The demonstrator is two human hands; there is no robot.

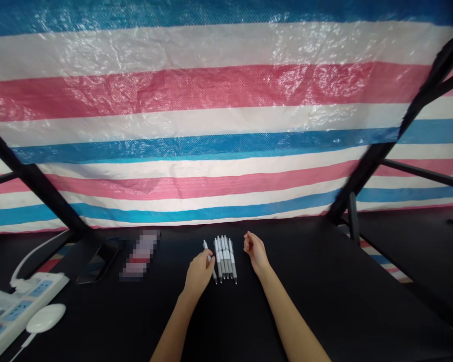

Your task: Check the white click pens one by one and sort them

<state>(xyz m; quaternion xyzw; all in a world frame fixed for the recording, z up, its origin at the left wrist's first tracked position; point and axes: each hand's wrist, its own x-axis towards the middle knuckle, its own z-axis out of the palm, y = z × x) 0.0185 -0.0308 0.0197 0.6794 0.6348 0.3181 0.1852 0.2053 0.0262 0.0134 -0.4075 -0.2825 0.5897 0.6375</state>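
Note:
Several white and grey click pens point(225, 264) lie side by side on the black table, their clicker ends pointing away from me. One more white pen point(214, 275) is slightly apart at their left, leaning at an angle. My left hand point(200, 271) has its thumb and fingers closed around the middle of that pen, hiding part of it. To the right of the row, my right hand point(255, 253) hovers with its fingers curled in; nothing shows in it, and it touches no pen.
A white power strip point(45, 296) with a plugged-in cable and a white rounded device point(46, 318) sit at the left. Nearby lie a dark phone point(98, 262) and a blurred-out flat item point(140, 255). Black frame bars point(366, 163) and a striped tarp point(211, 186) rise behind.

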